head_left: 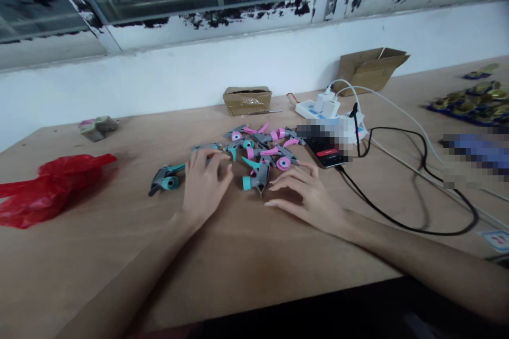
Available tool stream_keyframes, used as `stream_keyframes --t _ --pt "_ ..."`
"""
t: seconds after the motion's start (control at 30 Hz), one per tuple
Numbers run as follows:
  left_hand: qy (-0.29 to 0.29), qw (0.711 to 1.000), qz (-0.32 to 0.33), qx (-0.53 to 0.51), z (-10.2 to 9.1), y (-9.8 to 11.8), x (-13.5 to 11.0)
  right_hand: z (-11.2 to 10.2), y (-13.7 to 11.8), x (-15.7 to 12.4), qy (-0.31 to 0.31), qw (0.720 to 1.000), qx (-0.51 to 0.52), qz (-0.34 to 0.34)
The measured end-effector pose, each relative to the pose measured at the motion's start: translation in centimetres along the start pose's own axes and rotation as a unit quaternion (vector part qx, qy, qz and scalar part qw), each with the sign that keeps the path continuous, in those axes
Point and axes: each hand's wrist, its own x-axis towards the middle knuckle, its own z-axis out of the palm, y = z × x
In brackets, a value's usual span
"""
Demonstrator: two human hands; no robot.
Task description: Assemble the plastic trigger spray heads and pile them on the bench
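Several spray bottle trigger heads lie in a loose pile on the wooden table [238, 254], grey with pink or teal collars and levers. My left hand [203, 183] is at the left of the pile, fingers apart, its fingertips by a grey-teal trigger head [207, 147] partly hidden behind it. Left of that hand lies another teal trigger head [165, 179]. My right hand [308, 196] is open on the right, its fingers curved beside a teal-collared trigger head [258, 177]. Close to its fingertips is a pink trigger head [283, 163]. Neither hand visibly holds anything.
A red plastic bag [55, 185] lies at left, near a small wrapped bundle [98, 128]. Cardboard boxes [248, 101] stand by the wall. A phone [328, 153], a power strip [310, 110] and cables are at right. Gold-coloured parts [469, 101] sit far right.
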Motion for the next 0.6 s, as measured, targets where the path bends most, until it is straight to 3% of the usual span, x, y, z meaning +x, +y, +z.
stream_keyframes --t 0.13,0.33,0.6 --pt "-0.067 0.997 0.046 0.016 1.1 0.9 1.1 0.2 0.2 0.0 0.003 1.0 -0.001 0.007" --pt "-0.126 0.99 0.014 0.059 3.0 0.5 2.9 0.2 0.4 0.0 0.005 1.0 0.012 0.003" --pt "-0.128 0.991 -0.006 0.033 2.7 0.2 2.9 0.3 0.4 -0.1 0.01 1.0 0.015 0.0"
